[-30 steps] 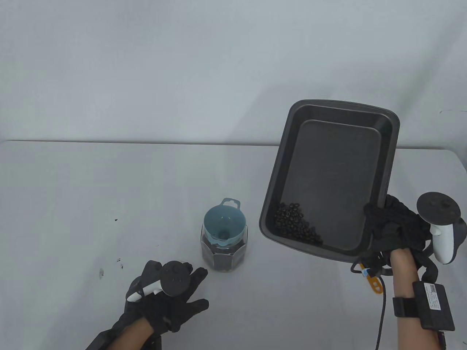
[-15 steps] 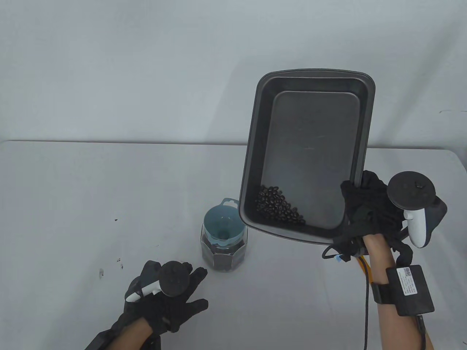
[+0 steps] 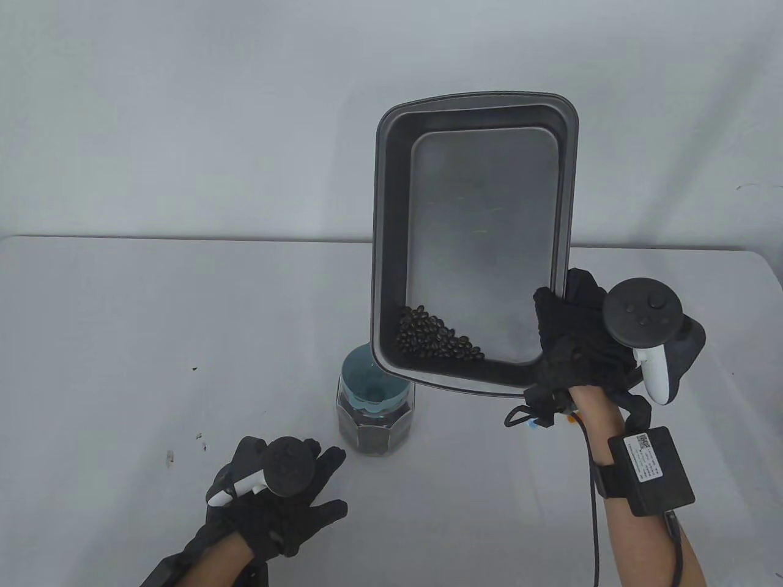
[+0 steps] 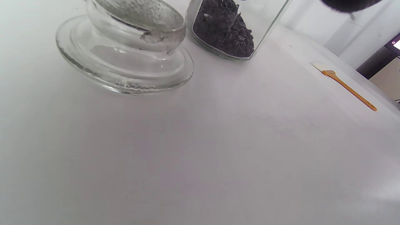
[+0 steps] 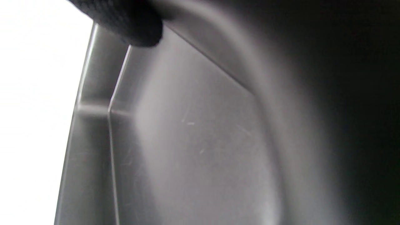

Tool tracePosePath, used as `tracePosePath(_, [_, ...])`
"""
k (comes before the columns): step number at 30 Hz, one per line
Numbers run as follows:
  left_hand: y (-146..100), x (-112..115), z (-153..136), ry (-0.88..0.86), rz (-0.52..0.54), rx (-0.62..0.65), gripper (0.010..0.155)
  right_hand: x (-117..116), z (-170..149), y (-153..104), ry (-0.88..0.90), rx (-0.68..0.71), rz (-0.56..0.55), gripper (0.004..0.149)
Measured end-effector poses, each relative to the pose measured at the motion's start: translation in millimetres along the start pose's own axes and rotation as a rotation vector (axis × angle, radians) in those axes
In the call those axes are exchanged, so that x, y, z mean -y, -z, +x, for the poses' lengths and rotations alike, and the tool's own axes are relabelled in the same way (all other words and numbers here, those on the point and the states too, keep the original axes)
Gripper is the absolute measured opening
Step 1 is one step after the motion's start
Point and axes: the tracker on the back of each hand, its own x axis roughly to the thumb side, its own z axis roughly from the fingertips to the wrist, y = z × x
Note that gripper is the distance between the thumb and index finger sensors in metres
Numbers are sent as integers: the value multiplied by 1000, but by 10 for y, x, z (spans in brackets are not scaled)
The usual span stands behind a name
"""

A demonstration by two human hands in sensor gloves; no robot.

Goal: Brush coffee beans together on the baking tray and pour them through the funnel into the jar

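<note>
Already the coffee beans [image 3: 437, 339] lie heaped in the low corner of the baking tray [image 3: 391, 244], at about seven o'clock on its floor, so I judge the brushing done. My right hand [image 3: 575, 342] grips the tray's near corner and holds it steeply tilted in the air, the bean corner just above the blue funnel [image 3: 367, 388] at the tray's seven o'clock. No bean has left the tray that I can see. The funnel sits in the jar [image 3: 374, 422], which holds beans at its bottom. My left hand [image 3: 275, 501] rests on the table [image 3: 122, 342] at the jar's seven o'clock, fingers spread, holding nothing. The pour itself remains.
</note>
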Motion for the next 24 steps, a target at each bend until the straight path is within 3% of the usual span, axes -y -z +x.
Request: tracePosePath(24, [-15, -16, -21, -8, 5, 1, 86, -207, 409, -145, -183, 280, -160, 19])
